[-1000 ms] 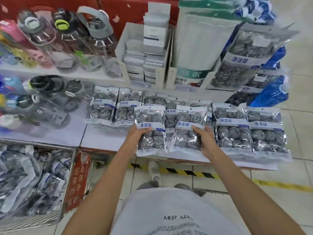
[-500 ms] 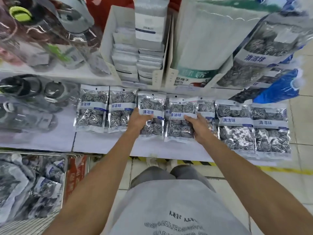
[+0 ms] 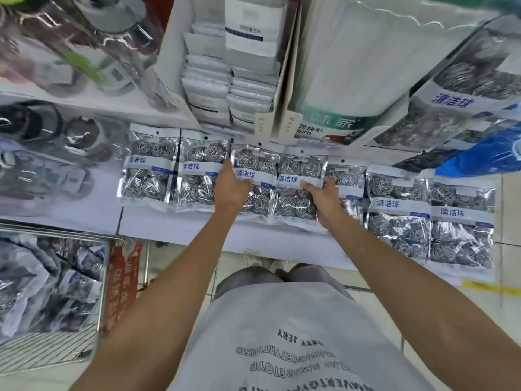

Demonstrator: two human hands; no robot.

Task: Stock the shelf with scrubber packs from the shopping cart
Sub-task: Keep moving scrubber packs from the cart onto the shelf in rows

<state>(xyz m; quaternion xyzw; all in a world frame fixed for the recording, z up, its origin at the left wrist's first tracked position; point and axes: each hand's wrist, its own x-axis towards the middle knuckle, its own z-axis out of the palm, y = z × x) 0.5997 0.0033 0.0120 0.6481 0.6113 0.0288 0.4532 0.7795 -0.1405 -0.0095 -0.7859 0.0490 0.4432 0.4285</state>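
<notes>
Several clear scrubber packs of steel-wool balls with white and blue labels lie in a row on the white shelf [image 3: 84,218]. My left hand [image 3: 231,187] grips the left edge of one scrubber pack [image 3: 253,167] in the middle of the row. My right hand [image 3: 324,198] holds the neighbouring scrubber pack [image 3: 298,170] at its right side, thumb on the label. Both packs rest flat on the shelf, side by side. The shopping cart [image 3: 93,342] at lower left holds a heap of more packs [image 3: 42,283].
Two packs [image 3: 149,167] lie left of my hands and two larger ones [image 3: 428,215] to the right. Water bottles [image 3: 42,153] fill the shelf's left side. Cardboard display boxes [image 3: 225,66] stand behind the row. A red sign [image 3: 121,280] hangs on the cart. Tiled floor below.
Both hands have pushed the two packs further back on the shelf into the row, and the view has moved closer to the shelf.
</notes>
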